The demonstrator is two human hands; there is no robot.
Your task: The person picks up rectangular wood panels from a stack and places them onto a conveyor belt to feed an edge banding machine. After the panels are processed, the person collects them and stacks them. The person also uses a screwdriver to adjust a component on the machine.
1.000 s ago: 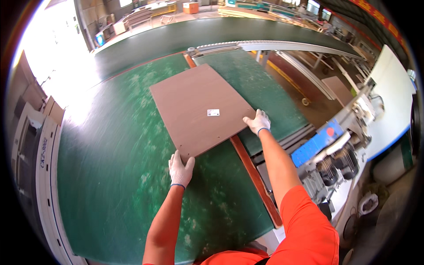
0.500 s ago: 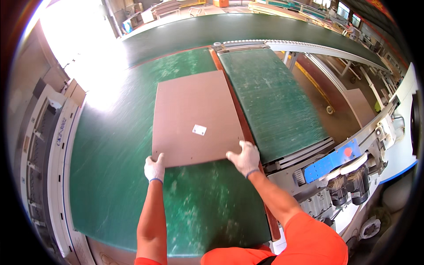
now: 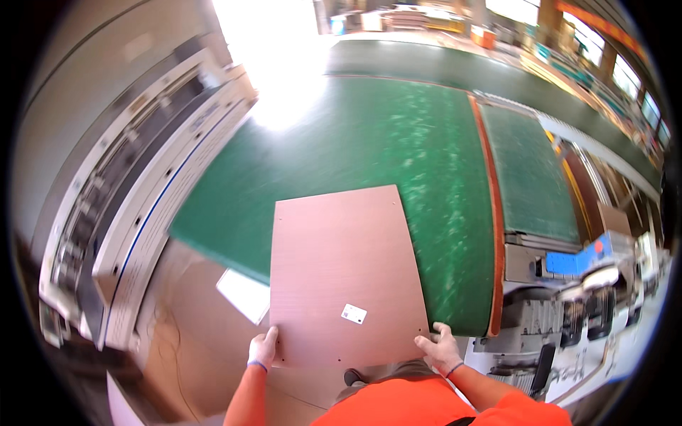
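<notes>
A flat brown wooden panel [image 3: 341, 273] with a small white sticker lies half on the green conveyor belt [image 3: 369, 149], its near end sticking out over the belt's edge toward me. My left hand [image 3: 263, 348], in a white glove, grips the panel's near left corner. At the near right corner my right hand [image 3: 440, 349], also gloved, holds the panel's edge. Both arms wear orange sleeves.
A long white and grey machine housing [image 3: 135, 213] runs along the left of the belt. A second green belt [image 3: 529, 170] lies to the right behind an orange rail, with grey machinery and a blue part [image 3: 572, 263] beside it. Brown floor [image 3: 206, 334] is below.
The panel has been drawn toward me and to the left, off the belt's near edge. Both hands have come closer to my body, still on its near corners; my view swung left.
</notes>
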